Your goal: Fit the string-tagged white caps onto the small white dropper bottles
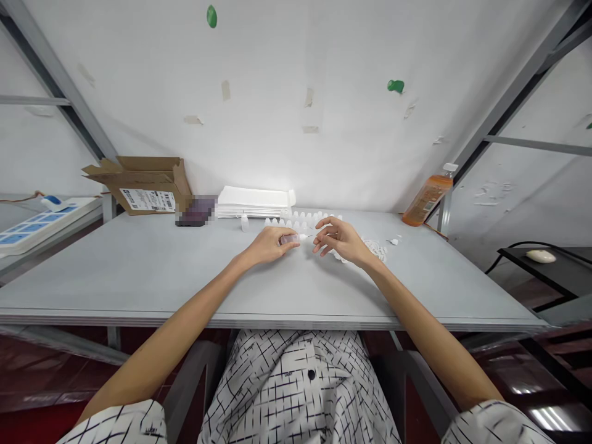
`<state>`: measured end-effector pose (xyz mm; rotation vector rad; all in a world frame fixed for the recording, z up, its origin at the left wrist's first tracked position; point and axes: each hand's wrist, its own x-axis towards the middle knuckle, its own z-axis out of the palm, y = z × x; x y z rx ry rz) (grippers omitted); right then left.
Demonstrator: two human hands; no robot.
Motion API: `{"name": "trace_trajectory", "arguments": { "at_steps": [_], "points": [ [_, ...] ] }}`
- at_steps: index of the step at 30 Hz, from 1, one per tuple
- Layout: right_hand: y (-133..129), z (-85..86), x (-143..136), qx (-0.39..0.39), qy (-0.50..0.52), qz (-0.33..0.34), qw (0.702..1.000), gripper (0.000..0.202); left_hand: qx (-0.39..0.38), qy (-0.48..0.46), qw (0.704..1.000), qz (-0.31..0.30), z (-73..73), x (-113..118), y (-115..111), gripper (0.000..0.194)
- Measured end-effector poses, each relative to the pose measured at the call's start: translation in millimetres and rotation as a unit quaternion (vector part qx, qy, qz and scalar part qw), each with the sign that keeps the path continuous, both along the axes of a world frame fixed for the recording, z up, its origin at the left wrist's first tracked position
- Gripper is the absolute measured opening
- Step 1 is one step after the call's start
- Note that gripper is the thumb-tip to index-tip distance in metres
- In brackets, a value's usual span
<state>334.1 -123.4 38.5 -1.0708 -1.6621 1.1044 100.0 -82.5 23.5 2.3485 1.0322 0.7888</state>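
Note:
My left hand (pixel 269 245) is closed around a small translucent bottle (pixel 290 238), tilted on its side with its white tip pointing right. To the right of that tip, my right hand (pixel 341 240) hovers with its fingers apart and nothing visible in them. Behind both hands stand rows of small white bottles (pixel 300 219). One more small white dropper bottle (pixel 245 222) stands upright left of the rows. A pile of small white pieces (pixel 375 249) lies beside my right hand, partly hidden by it.
At the back left are an open cardboard box (pixel 150 185), a dark blurred object (pixel 197 211) and a stack of white trays (pixel 254 200). An orange bottle (pixel 428 198) leans at the back right. A small white piece (pixel 393 242) lies on the grey table (pixel 161 271).

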Motion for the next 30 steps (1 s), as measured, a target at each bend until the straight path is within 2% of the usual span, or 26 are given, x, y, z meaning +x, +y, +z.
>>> {"name": "trace_trajectory", "arguments": {
  "at_steps": [7,30],
  "points": [
    [-0.2,-0.5,-0.1,0.007,-0.024,0.015,1.000,0.021,-0.027,0.014,1.000,-0.008,1.0,1.9,-2.4,0.040],
    [-4.1,1.1,-2.5,0.007,-0.054,0.027,0.998,0.021,-0.012,0.030,0.999,-0.013,-0.7,0.2,-1.8,0.040]
  ]
}}
